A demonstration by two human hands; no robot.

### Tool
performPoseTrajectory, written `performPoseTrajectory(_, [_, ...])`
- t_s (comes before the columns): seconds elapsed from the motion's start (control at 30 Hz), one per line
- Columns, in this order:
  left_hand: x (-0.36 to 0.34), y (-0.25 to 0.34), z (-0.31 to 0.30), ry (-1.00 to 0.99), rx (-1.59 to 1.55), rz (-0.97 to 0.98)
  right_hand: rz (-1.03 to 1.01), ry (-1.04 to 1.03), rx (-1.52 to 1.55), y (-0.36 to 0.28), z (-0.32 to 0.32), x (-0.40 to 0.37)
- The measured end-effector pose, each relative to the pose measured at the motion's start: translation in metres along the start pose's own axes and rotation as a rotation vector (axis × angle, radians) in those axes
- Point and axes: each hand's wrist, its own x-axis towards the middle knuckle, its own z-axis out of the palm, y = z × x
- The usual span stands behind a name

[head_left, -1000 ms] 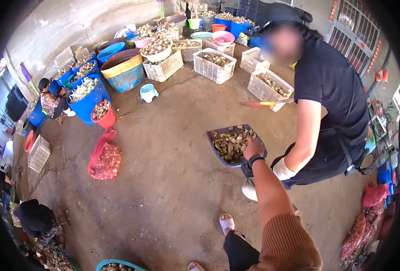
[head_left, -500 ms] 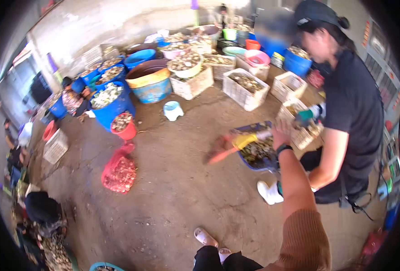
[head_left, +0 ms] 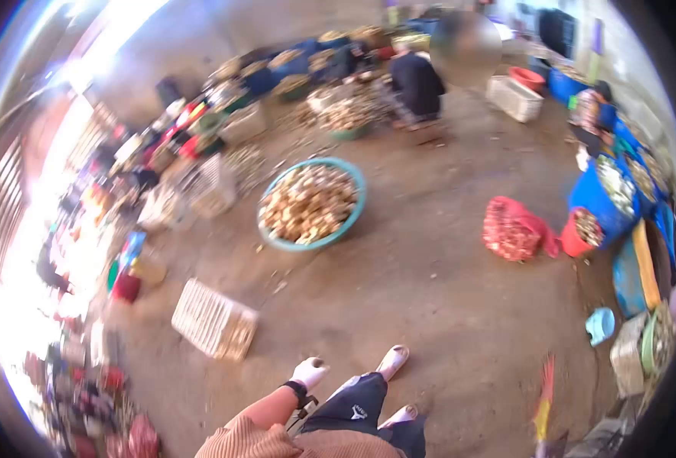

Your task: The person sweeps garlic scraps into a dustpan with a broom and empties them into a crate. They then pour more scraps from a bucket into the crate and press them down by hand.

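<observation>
My left hand [head_left: 310, 372] is at the lower middle, in front of my body, with a black band on the wrist. Its fingers look curled in, and a dark spot shows at their tips; blur hides what it is. A pale plastic crate [head_left: 214, 319] lies on the floor to the left of the hand, apart from it. Farther ahead stands a wide teal basin [head_left: 362, 200] heaped with tan, shell-like pieces. I cannot see my right hand.
A red mesh sack [head_left: 512, 229] lies to the right, near a red bucket [head_left: 575, 238] and a blue barrel [head_left: 588, 200]. A pale blue stool [head_left: 600, 326] and a long red-yellow thing [head_left: 544, 404] are at lower right. A crouching person [head_left: 416, 88] works beyond the basin.
My view has swung left, so the standing co-worker and the blue tub are out of sight. My outstretched right hand has left the view; my left hand now shows low down.
</observation>
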Motion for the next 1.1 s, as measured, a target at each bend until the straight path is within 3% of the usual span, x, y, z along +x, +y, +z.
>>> performPoseTrajectory(0.03, [-0.018,-0.023,0.005,-0.044,-0.007,-0.011,-0.204,0.046,0.054,-0.020,0.016,0.025])
performPoseTrajectory(0.07, [-0.036,-0.040,0.003,-0.037,-0.005,-0.027,-0.242,0.054,0.012,-0.052,0.022,0.048])
performPoseTrajectory(0.17, [-0.079,-0.084,-0.023,0.073,-0.147,-0.089,-0.414,-0.259,0.456,-0.180,0.047,0.087])
performPoseTrajectory(0.2, [-0.090,-0.100,-0.034,0.153,-0.158,-0.110,-0.424,-0.465,0.698,-0.221,0.051,0.081])
performPoseTrajectory(0.23, [-0.093,-0.130,-0.034,0.248,-0.237,-0.121,-0.417,-0.685,0.940,-0.260,0.056,0.068])
performPoseTrajectory(0.3, [-0.101,-0.189,-0.038,0.425,-0.429,-0.271,-0.221,-0.826,1.004,-0.345,0.057,0.041])
performPoseTrajectory(0.37, [-0.111,-0.241,-0.039,0.538,-0.545,-0.474,-0.356,-1.007,0.888,-0.418,0.073,0.026])
performPoseTrajectory(0.4, [-0.106,-0.294,-0.024,0.554,-0.604,-0.592,-0.351,-1.108,0.955,-0.459,0.086,0.015])
performPoseTrajectory(0.43, [-0.114,-0.298,-0.029,0.576,-0.721,-0.683,-0.339,-1.204,1.020,-0.500,0.098,0.002])
performPoseTrajectory(0.5, [-0.109,-0.334,-0.029,0.610,-0.901,-0.828,0.104,-1.335,1.240,-0.586,0.125,-0.025])
performPoseTrajectory(0.57, [-0.081,-0.364,-0.045,0.676,-0.996,-0.934,-0.019,-1.221,1.285,-0.660,0.173,-0.052])
performPoseTrajectory(0.6, [-0.051,-0.463,-0.003,0.515,-0.872,-0.987,-0.382,-1.315,0.856,-0.696,0.186,-0.048])
performPoseTrajectory(0.63, [-0.028,-0.443,-0.048,0.450,-0.971,-0.987,-0.239,-1.454,1.001,-0.738,0.229,-0.040])
performPoseTrajectory(0.7, [0.048,-0.456,-0.103,0.361,-0.941,-1.005,-0.176,-1.499,1.007,-0.845,0.290,-0.070])
performPoseTrajectory(0.77, [0.140,-0.465,-0.167,0.366,-0.885,-1.019,-0.114,-1.582,1.017,-0.959,0.349,-0.094])
performPoseTrajectory(0.8, [0.182,-0.474,-0.180,0.473,-0.964,-0.913,-0.085,-1.676,1.026,-1.013,0.373,-0.107])
performPoseTrajectory(0.83, [0.218,-0.482,-0.195,0.579,-1.026,-0.797,-0.030,-1.823,1.041,-1.062,0.395,-0.119])
performPoseTrajectory(0.87, [0.254,-0.473,-0.226,0.600,-1.066,-0.735,0.160,-2.098,1.004,-1.111,0.420,-0.123])
performPoseTrajectory(0.9, [0.286,-0.460,-0.254,0.633,-1.113,-0.674,-0.325,-1.632,0.997,-1.157,0.400,-0.183])
performPoseTrajectory(0.93, [0.315,-0.456,-0.271,0.616,-1.125,-0.703,-0.168,-1.401,0.781,-1.213,0.430,-0.181])
performPoseTrajectory(0.97, [0.338,-0.451,-0.282,0.602,-1.179,-0.682,-0.183,-1.704,0.862,-1.250,0.383,-0.248])
performPoseTrajectory(1.03, [0.376,-0.453,-0.291,0.593,-1.242,-0.679,-0.399,-1.364,0.896,-1.341,0.390,-0.287])
performPoseTrajectory(1.1, [0.416,-0.459,-0.295,0.607,-1.533,-0.841,-0.256,-1.715,0.985,-1.442,0.373,-0.306])
